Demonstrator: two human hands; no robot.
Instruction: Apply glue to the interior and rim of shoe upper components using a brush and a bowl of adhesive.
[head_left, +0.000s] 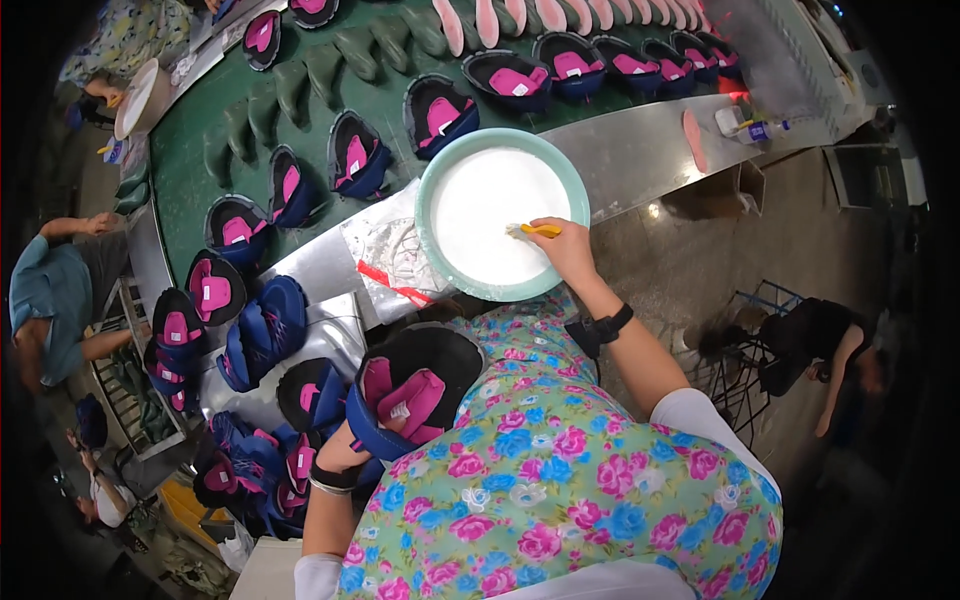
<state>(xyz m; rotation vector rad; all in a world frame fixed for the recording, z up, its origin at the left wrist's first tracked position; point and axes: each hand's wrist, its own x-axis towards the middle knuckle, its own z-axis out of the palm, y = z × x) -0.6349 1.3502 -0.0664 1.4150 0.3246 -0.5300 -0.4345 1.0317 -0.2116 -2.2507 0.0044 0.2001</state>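
My right hand [566, 250] is closed around the yellow handle of a brush [541, 230]. The brush's bristles touch the white paste or liquid that fills a pale green basin [428, 215]. Down at the left, my left hand [343, 449] grips a navy shoe upper [375, 440] with a bright pink lining and a dark flared lower edge, held against my flowered apron. Most of the left fingers are hidden behind and under the upper. Piled beside that hand are several more navy and pink shoe uppers [262, 335].
Along the green conveyor belt [290, 130] stand rows of uppers [357, 155], dark green shoe lasts [322, 70] and pink insoles [487, 22]. A metal ledge [640, 150] borders the belt. A stained cloth or sheet [390, 250] lies left of the basin. Other people [65, 290] are at left and right.
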